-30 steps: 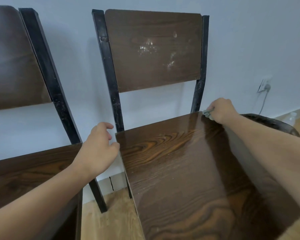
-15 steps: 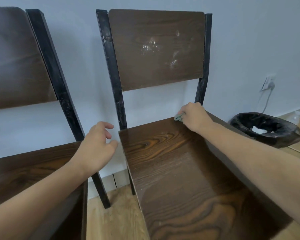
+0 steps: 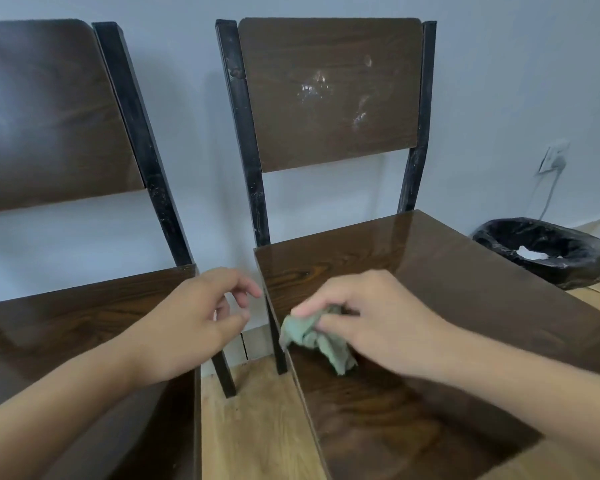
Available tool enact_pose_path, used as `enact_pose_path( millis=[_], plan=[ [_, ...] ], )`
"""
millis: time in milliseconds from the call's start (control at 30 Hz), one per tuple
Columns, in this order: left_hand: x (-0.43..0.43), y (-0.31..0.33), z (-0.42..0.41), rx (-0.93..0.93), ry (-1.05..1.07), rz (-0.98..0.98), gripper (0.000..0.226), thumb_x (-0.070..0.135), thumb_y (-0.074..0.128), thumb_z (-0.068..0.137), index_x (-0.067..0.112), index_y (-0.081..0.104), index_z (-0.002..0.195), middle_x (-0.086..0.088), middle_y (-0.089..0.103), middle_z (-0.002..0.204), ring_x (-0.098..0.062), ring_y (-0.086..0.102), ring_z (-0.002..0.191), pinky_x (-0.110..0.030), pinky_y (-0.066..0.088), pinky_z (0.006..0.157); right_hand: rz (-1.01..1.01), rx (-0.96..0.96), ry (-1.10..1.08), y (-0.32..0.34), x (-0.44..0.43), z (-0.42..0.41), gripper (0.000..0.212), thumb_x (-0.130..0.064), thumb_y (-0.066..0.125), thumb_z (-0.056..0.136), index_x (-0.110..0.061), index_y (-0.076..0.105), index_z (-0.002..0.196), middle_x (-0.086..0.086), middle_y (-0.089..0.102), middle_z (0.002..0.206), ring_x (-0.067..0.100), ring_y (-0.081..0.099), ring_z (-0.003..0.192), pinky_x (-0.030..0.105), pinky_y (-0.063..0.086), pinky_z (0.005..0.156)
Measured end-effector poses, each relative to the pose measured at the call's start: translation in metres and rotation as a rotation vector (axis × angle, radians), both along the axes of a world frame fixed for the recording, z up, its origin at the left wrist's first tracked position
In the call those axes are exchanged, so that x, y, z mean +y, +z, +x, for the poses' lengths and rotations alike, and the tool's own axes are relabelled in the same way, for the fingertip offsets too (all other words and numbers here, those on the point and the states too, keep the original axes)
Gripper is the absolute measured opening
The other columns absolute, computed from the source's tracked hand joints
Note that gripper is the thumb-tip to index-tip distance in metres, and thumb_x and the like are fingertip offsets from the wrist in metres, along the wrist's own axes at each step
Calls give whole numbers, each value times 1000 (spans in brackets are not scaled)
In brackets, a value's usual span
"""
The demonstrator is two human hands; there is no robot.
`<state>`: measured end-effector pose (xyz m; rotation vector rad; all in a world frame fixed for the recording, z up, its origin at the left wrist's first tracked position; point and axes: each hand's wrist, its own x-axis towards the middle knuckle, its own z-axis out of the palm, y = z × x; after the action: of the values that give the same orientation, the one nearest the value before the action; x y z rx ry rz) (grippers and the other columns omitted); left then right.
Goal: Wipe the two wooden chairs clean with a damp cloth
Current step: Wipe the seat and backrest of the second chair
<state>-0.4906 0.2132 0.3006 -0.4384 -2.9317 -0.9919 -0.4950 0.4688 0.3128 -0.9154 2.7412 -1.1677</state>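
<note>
Head view: right hand [image 3: 378, 320] pinches the green cloth [image 3: 314, 336] on the right chair's seat [image 3: 465, 306], left hand [image 3: 194, 323] loosely curled, empty; smudged backrest [image 3: 329, 91] above looks unwiped

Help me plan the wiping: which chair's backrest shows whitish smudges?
The right chair, the one whose seat the right hand is wiping with the green cloth. Its backrest has whitish marks near the middle; the left chair shows only soft glare.
</note>
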Motion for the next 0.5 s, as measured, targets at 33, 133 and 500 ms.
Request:
enact_pose_path(
  millis=[33,133,500],
  plan=[
    [1,-2,2,4,-14,-15,29,19,62,95,44,62,111,19,60,104,-16,63,80,-21,53,69,-16,33,-120,3,5,-23,26,-13,68,92,-33,78,104,-17,73,100,-2,67,91,10,48,77],
    [7,-7,5,27,-11,-33,32,19,63,94,45,60,112,15,61,104,-17,62,84,-23,53,70,26,129,-434,-1,19,-105,23,-7,63,95,-20,77,108,0,72,108,13,65,99,8,41,72],
    [-18,6,28,74,-11,26,35,14,63,94,41,62,115,9,64,104,-18,62,81,-24,53,69,105,99,-140,-26,-9,30,26,-13,64,94,-30,76,110,-16,70,108,1,61,99,16,49,90]
  ],
)
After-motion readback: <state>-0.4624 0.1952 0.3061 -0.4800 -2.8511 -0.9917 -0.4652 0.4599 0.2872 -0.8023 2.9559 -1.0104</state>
